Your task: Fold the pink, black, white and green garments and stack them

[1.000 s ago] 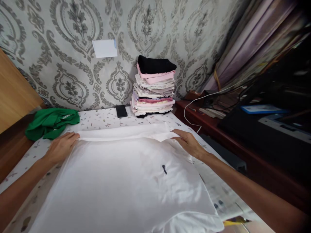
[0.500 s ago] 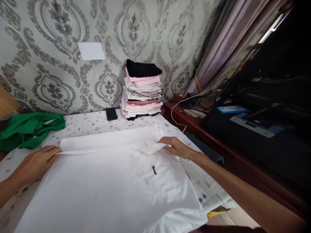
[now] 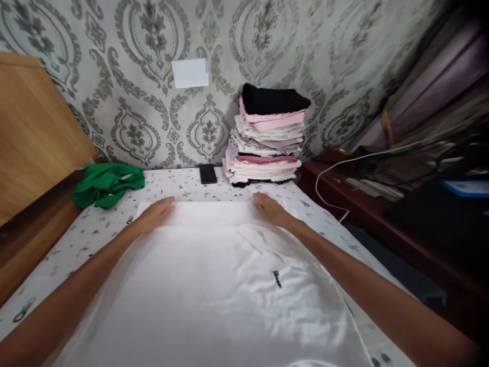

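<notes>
A white T-shirt [image 3: 191, 285] with a small dark print on its chest lies spread before me, its far part folded over into a flat band. On the left end of that band rests my left hand [image 3: 157, 213], slightly blurred, its fingers stretched out and pointing away. My right hand [image 3: 269, 209] lies at the band's right end, palm down with fingers extended over the cloth. Both hands touch the shirt without visibly gripping it. Wrinkles run across the shirt near the right forearm.
Behind the shirt stands a tall stack of folded clothes [image 3: 267, 137] against the patterned wall. A black phone [image 3: 208, 174] lies beside it. A crumpled green garment [image 3: 109, 183] is at the left, near a wooden headboard [image 3: 38, 127]. A white cable [image 3: 324, 173] hangs over the dark red furniture at right.
My view has swung left. My right hand has let go of the pinched shirt edge, which now lies flat in the folded band. My left hand has moved forward and inward onto the band.
</notes>
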{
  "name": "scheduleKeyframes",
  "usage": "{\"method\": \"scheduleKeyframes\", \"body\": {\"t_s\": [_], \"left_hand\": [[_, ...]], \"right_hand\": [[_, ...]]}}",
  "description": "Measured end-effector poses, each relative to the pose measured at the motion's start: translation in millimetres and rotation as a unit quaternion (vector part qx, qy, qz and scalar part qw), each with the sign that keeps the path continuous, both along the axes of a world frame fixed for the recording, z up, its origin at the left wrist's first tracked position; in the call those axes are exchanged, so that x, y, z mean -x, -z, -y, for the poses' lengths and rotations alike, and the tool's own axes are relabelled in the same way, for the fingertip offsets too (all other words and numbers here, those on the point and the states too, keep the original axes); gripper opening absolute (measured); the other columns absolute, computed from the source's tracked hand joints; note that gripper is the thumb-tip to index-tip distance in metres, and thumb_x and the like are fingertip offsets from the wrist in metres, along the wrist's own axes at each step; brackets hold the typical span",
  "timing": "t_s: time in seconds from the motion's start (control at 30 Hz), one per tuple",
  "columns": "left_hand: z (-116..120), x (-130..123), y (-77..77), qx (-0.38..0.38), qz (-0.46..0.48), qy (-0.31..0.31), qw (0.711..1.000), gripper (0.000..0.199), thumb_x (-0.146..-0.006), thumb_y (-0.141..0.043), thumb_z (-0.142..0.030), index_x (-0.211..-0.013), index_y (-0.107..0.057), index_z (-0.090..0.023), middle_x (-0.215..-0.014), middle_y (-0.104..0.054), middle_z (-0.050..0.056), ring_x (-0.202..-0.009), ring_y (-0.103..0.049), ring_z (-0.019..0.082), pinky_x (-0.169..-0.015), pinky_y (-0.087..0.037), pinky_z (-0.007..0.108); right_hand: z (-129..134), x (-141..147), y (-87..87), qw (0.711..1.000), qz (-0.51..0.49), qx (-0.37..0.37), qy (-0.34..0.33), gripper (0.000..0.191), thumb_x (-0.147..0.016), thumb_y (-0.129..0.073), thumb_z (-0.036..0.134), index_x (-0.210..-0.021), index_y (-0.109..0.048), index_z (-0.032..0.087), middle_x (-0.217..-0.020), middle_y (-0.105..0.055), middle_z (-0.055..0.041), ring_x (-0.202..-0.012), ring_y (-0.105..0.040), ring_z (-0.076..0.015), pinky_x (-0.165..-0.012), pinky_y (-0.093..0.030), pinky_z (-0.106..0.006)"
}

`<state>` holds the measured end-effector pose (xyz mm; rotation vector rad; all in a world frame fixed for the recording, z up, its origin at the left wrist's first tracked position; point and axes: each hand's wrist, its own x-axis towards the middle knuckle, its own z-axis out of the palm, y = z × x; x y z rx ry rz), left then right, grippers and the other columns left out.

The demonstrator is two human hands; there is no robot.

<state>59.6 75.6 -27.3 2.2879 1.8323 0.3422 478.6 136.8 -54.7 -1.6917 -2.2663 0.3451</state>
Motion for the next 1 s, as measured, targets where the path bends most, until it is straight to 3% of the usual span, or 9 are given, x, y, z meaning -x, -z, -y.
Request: {"method": "scheduleKeyframes", "body": {"t_s": [0.13, 0.23, 0.37, 0.53, 0.67, 0.73, 0.8, 0.9, 1.0], "left_hand": [[-6.4, 7.9, 29.4, 0.04, -0.094, -0.036, 0.994, 0.074, -0.095, -0.025, -0.054, -0.152, -0.032, -0.007, -0.161, -0.025, 0.016, -0.15, -0.02, 0.028, -0.12, -0.02, 0.05], [-5.9, 28.4, 35.4, 0.039, -0.126, -0.066, 0.989, 0.073, -0.096, -0.02, -0.053, -0.154, -0.028, -0.008, -0.162, -0.022, 0.016, -0.151, -0.017, 0.028, -0.119, -0.02, 0.053], [-3.6, 38.2, 29.1, 0.053, -0.139, -0.103, 0.983, 0.074, -0.097, -0.016, -0.053, -0.155, -0.023, -0.008, -0.163, -0.021, 0.015, -0.151, -0.017, 0.029, -0.118, -0.021, 0.055], [11.4, 17.2, 6.0, -0.052, -0.181, -0.119, 0.975, 0.065, -0.098, -0.024, -0.043, -0.145, -0.036, 0.0, -0.154, -0.034, 0.027, -0.141, -0.035, 0.041, -0.111, -0.027, 0.063], [26.5, -41.7, -8.0, -0.142, -0.101, 0.018, 0.985, 0.045, -0.097, -0.031, -0.03, -0.129, -0.054, -0.008, -0.131, -0.057, 0.02, -0.123, -0.051, 0.034, -0.105, -0.04, 0.052], [34.8, -86.8, -10.2, -0.12, -0.001, 0.155, 0.981, 0.038, -0.098, -0.033, -0.028, -0.122, -0.059, -0.016, -0.121, -0.061, 0.012, -0.116, -0.055, 0.025, -0.1, -0.046, 0.042], [42.9, -133.9, -10.9, -0.084, 0.058, 0.289, 0.952, 0.034, -0.098, -0.034, -0.023, -0.119, -0.061, -0.021, -0.116, -0.061, 0.007, -0.107, -0.058, 0.02, -0.092, -0.049, 0.034], [50.7, -190.3, -11.1, -0.059, 0.029, 0.393, 0.917, 0.037, -0.096, -0.035, -0.012, -0.121, -0.061, -0.022, -0.107, -0.06, 0.006, -0.097, -0.056, 0.018, -0.078, -0.048, 0.029], [51.0, -218.3, -9.3, -0.087, -0.07, 0.427, 0.897, 0.037, -0.094, -0.039, -0.006, -0.119, -0.062, -0.022, -0.1, -0.058, 0.006, -0.092, -0.054, 0.02, -0.075, -0.044, 0.031]], "right_hand": [[0.0, -17.5, 28.4, 0.997, 0.063, -0.009, 0.042, 0.059, -0.097, -0.035, 0.05, -0.143, -0.043, 0.013, -0.156, -0.037, -0.0186, -0.147, -0.029, -0.0317, -0.118, -0.025, -0.051], [1.7, -39.1, 34.2, 0.993, 0.094, -0.005, 0.065, 0.064, -0.098, -0.027, 0.056, -0.145, -0.04, 0.013, -0.158, -0.033, -0.0185, -0.148, -0.027, -0.0293, -0.119, -0.024, -0.05], [1.0, -42.6, 30.3, 0.995, 0.05, 0.001, 0.085, 0.064, -0.097, -0.03, 0.057, -0.143, -0.043, 0.015, -0.158, -0.034, -0.0164, -0.149, -0.025, -0.0291, -0.12, -0.02, -0.051], [3.5, -50.4, 10.9, 0.982, -0.114, -0.033, 0.146, 0.052, -0.097, -0.033, 0.047, -0.132, -0.055, 0.015, -0.141, -0.056, -0.0161, -0.131, -0.051, -0.0285, -0.111, -0.038, -0.046], [33.0, -63.0, -11.2, 0.974, -0.18, -0.072, 0.122, 0.044, -0.096, -0.035, 0.041, -0.119, -0.062, 0.015, -0.113, -0.069, -0.0116, -0.103, -0.064, -0.0238, -0.09, -0.051, -0.038], [58.5, -61.4, -20.3, 0.971, -0.219, -0.082, 0.052, 0.033, -0.093, -0.045, 0.04, -0.102, -0.067, 0.017, -0.099, -0.07, -0.0079, -0.093, -0.064, -0.0214, -0.083, -0.051, -0.035], [86.9, -55.7, -26.9, 0.973, -0.219, -0.075, -0.015, 0.026, -0.09, -0.051, 0.039, -0.091, -0.068, 0.019, -0.094, -0.068, -0.0063, -0.089, -0.063, -0.0197, -0.08, -0.051, -0.032], [126.2, -47.5, -30.5, 0.988, -0.143, -0.04, -0.044, 0.019, -0.088, -0.058, 0.037, -0.093, -0.067, 0.021, -0.097, -0.064, -0.0059, -0.086, -0.061, -0.0192, -0.076, -0.049, -0.032], [151.7, -44.9, -26.8, 0.999, -0.046, -0.016, -0.004, 0.028, -0.084, -0.064, 0.037, -0.109, -0.063, 0.024, -0.105, -0.061, -0.0059, -0.087, -0.06, -0.0206, -0.075, -0.049, -0.033]]}}
